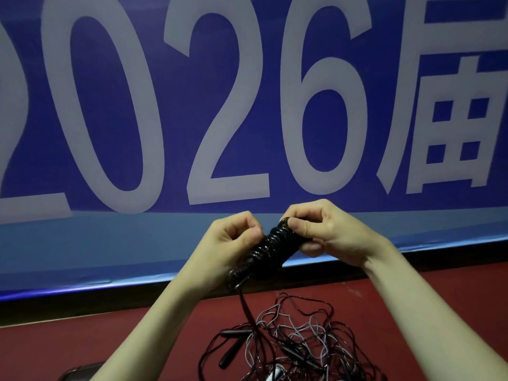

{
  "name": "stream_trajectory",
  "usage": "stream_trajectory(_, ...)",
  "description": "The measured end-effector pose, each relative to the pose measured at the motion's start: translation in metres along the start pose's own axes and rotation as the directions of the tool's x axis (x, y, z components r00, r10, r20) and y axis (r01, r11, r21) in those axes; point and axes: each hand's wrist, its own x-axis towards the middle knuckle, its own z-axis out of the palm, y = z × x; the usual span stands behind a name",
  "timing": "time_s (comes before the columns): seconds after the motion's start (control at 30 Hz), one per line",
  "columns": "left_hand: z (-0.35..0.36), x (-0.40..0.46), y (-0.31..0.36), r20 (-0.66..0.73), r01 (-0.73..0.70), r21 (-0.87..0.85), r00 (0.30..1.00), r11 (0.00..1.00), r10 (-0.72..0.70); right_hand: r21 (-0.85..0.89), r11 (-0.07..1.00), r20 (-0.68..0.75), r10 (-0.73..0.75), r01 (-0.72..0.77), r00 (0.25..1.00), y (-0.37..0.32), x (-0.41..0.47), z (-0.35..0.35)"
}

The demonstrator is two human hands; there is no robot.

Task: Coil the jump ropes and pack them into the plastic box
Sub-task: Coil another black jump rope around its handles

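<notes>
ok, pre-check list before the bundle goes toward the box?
1. Right hand grips the top end of the black coiled rope: ok.
2. Left hand pinches the wraps at mid-bundle: ok.
3. Coil fully wound: not ok, a tail hangs from the lower end down toward the pile.
4. Tail free of the tangled ropes on the red surface: cannot tell.
5. Plastic box located: cannot tell; only a dim edge shows at bottom left.
6. Remaining ropes coiled: not ok, still a loose tangle.
</notes>
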Motion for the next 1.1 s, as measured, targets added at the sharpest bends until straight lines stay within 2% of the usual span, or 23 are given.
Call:
stream_trajectory(0.13, 0.001, 0.002, -0.011, -0.154, 0.025, -0.057, 0.988, 0.998, -0.033, 0.149, 0.988, -0.045, -0.044, 0.05, 0.998, 0.005, 0.007, 0.013)
stream_trajectory(0.23, 0.001, 0.007, -0.025, -0.376, 0.181, -0.144, 0.899, 0.973, -0.223, 0.222, 0.971, -0.154, -0.052, 0.086, 0.987, 0.007, 0.012, 0.02)
stream_trajectory(0.27, 0.003, 0.007, -0.026, -0.378, 0.22, -0.139, 0.889, 0.966, -0.257, 0.257, 0.961, -0.2, -0.048, 0.1, 0.979, 0.007, 0.014, 0.021)
stream_trajectory(0.33, 0.01, 0.004, -0.02, -0.341, 0.213, -0.067, 0.913, 0.975, -0.223, 0.308, 0.945, -0.284, -0.024, 0.115, 0.958, 0.01, 0.019, 0.024)
stream_trajectory(0.43, 0.015, 0.004, -0.014, -0.355, 0.201, -0.01, 0.915, 0.98, -0.191, 0.354, 0.93, -0.402, 0.051, 0.104, 0.914, 0.015, 0.024, 0.03)
stream_trajectory(0.57, 0.011, 0.004, -0.016, -0.321, 0.258, 0.124, 0.924, 0.958, -0.208, 0.408, 0.907, -0.527, 0.14, 0.106, 0.838, 0.018, 0.028, 0.038)
stream_trajectory(0.67, 0.013, 0.001, -0.018, -0.287, 0.282, 0.301, 0.938, 0.911, -0.195, 0.451, 0.88, -0.603, 0.176, 0.15, 0.778, 0.019, 0.03, 0.039)
stream_trajectory(0.73, 0.016, -0.002, -0.021, -0.244, 0.263, 0.489, 0.957, 0.832, -0.159, 0.452, 0.874, -0.656, 0.189, 0.179, 0.731, 0.019, 0.031, 0.036)
stream_trajectory(0.8, 0.017, -0.005, -0.021, -0.201, 0.231, 0.679, 0.971, 0.697, -0.126, 0.413, 0.891, -0.703, 0.18, 0.189, 0.688, 0.022, 0.031, 0.035)
stream_trajectory(0.9, 0.021, -0.006, -0.016, -0.129, 0.168, 0.83, 0.986, 0.532, -0.11, 0.324, 0.931, -0.736, 0.137, 0.168, 0.663, 0.027, 0.031, 0.036)
stream_trajectory(1.0, 0.016, -0.004, -0.006, -0.05, 0.076, 0.887, 0.996, 0.455, -0.07, 0.104, 0.986, -0.768, -0.002, 0.127, 0.64, 0.027, 0.031, 0.038)
stream_trajectory(1.1, 0.008, -0.002, 0.004, -0.012, 0.022, 0.912, 1.0, 0.41, -0.026, -0.195, 0.978, -0.762, -0.202, 0.08, 0.615, 0.023, 0.029, 0.038)
